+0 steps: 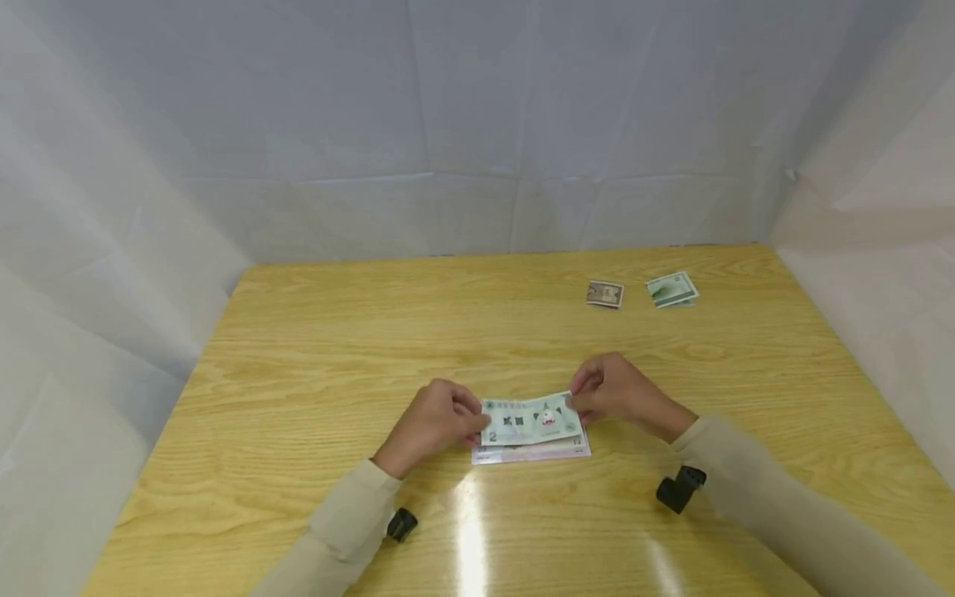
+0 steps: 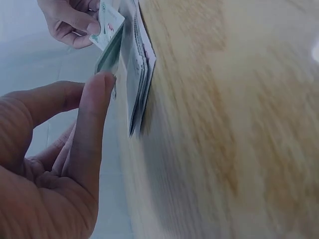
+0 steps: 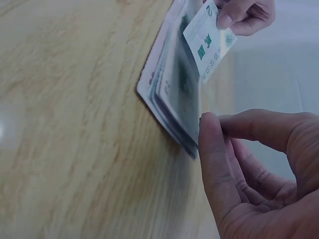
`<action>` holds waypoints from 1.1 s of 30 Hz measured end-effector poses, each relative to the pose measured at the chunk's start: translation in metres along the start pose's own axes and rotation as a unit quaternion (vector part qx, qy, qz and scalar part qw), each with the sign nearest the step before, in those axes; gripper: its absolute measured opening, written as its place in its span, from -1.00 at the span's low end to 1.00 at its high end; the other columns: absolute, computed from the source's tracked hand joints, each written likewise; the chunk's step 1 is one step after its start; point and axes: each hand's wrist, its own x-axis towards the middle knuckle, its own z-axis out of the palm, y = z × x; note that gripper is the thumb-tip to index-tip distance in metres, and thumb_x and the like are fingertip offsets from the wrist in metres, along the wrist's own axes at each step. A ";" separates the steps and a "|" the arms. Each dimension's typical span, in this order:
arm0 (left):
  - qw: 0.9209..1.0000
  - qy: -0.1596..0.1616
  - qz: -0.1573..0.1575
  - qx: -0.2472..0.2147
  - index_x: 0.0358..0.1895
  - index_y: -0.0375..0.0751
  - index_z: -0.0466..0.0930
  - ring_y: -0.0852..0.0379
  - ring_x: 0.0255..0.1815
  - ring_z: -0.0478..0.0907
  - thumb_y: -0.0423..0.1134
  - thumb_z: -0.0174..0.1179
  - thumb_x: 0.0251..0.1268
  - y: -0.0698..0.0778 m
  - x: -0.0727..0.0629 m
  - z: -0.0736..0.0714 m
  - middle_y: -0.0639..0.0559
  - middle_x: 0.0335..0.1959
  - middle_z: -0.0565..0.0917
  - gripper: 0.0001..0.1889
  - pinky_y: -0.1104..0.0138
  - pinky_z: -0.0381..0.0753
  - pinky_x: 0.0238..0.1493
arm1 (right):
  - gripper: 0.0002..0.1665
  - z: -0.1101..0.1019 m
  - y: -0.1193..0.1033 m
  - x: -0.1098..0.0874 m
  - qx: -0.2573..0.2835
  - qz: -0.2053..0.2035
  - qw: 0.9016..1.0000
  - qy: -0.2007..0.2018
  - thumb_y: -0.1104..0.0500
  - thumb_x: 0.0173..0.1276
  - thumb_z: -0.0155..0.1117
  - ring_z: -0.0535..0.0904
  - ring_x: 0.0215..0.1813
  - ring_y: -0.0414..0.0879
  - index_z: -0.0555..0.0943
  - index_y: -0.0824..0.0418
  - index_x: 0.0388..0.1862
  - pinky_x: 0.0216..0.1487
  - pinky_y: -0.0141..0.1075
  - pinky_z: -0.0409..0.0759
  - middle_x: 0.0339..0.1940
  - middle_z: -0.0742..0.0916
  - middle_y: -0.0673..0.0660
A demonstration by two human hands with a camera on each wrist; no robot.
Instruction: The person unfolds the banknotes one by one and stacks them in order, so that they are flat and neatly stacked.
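Note:
Between both hands a pale green banknote (image 1: 528,421) marked 2 is held by its two short ends. My left hand (image 1: 440,421) pinches the left end between thumb and fingers, and my right hand (image 1: 618,391) pinches the right end. Under the note lies a small stack of banknotes (image 1: 531,454), its lower pinkish edge showing in the head view. In the right wrist view the layered stack (image 3: 172,94) rests on the table, with the held note (image 3: 209,40) raised and bent above it. The left wrist view shows the stack (image 2: 137,74) edge-on.
A small folded brown note (image 1: 605,293) and a folded green-and-white note (image 1: 672,288) lie toward the back right of the wooden table (image 1: 336,332). White sheeting (image 1: 477,124) hangs behind the table and at both sides.

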 end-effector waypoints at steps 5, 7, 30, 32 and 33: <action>0.999 -0.002 0.015 0.037 -0.23 -0.42 0.70 0.08 -0.50 0.72 -0.35 0.39 0.27 -0.005 0.000 0.001 -0.04 -0.49 0.73 -0.85 0.28 0.77 -0.42 | -0.91 0.005 0.005 0.002 -0.038 -0.009 0.999 0.004 0.38 0.29 0.40 0.69 -0.44 -0.04 0.65 0.38 -0.26 -0.35 -0.21 0.76 -0.41 0.71 0.20; 0.998 -0.001 0.022 0.053 -0.29 -0.39 0.70 0.10 -0.51 0.72 -0.34 0.39 0.26 -0.006 0.001 0.002 -0.03 -0.52 0.73 -0.87 0.29 0.75 -0.44 | -0.93 0.007 0.007 0.002 -0.050 -0.016 0.999 0.004 0.39 0.28 0.39 0.69 -0.46 -0.05 0.65 0.38 -0.29 -0.38 -0.22 0.76 -0.45 0.71 0.18; 0.985 0.029 0.031 0.166 -0.59 -0.16 0.63 0.16 -0.70 0.56 -0.26 0.50 0.15 -0.005 0.001 0.005 0.07 -0.71 0.63 -0.75 0.38 0.53 -0.62 | -0.82 0.010 0.011 0.001 -0.111 -0.030 0.993 0.034 0.33 0.20 0.50 0.64 -0.52 -0.09 0.63 0.33 -0.31 -0.48 -0.28 0.63 -0.50 0.68 0.12; 0.985 0.029 0.031 0.167 -0.59 -0.15 0.63 0.15 -0.70 0.57 -0.26 0.50 0.15 -0.005 0.001 0.005 0.08 -0.71 0.63 -0.75 0.38 0.53 -0.63 | -0.80 0.010 0.012 0.001 -0.111 -0.029 0.993 0.037 0.33 0.19 0.52 0.64 -0.52 -0.09 0.63 0.33 -0.31 -0.49 -0.28 0.63 -0.50 0.67 0.12; 0.985 0.029 0.030 0.165 -0.59 -0.15 0.63 0.15 -0.70 0.58 -0.25 0.50 0.15 -0.006 0.001 0.005 0.08 -0.71 0.63 -0.75 0.38 0.54 -0.63 | -0.79 0.009 0.013 0.001 -0.109 -0.030 0.993 0.036 0.32 0.19 0.52 0.64 -0.52 -0.09 0.62 0.33 -0.30 -0.48 -0.28 0.64 -0.49 0.67 0.12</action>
